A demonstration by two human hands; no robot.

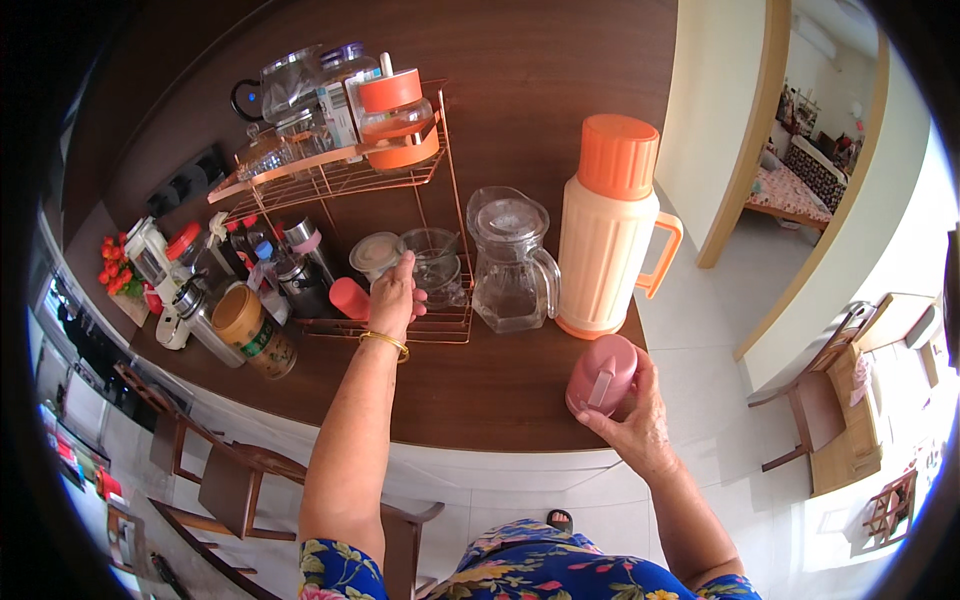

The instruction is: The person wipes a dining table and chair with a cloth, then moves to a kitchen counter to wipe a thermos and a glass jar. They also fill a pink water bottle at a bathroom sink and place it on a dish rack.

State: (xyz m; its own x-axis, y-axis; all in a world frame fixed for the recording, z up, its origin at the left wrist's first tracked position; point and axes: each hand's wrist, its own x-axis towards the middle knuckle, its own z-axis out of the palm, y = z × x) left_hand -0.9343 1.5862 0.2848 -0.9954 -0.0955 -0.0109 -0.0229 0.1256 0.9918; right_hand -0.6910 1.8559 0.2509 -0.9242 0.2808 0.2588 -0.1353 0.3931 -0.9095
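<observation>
My right hand (634,427) grips a pink lidded cup (592,371) above the front right of the brown wooden counter (480,397). The thumb is on its near side and the fingers wrap round its right. My left hand (394,296), with a gold bangle at the wrist, reaches into the lower tier of a copper-coloured wire rack (442,337). It is right by a clear glass container (431,247); whether the fingers touch it I cannot tell. A red cylindrical cup (349,298) and a white-lidded tub (373,252) are just left of that hand.
A glass pitcher (511,277) and a tall orange-and-cream thermos flask (609,240) stand right of the rack. An orange-lidded jar (397,124) and a glass teapot (291,86) occupy its upper tier. Left are a brown-lidded jar (259,337) and several bottles. Chairs (232,480) stand below left.
</observation>
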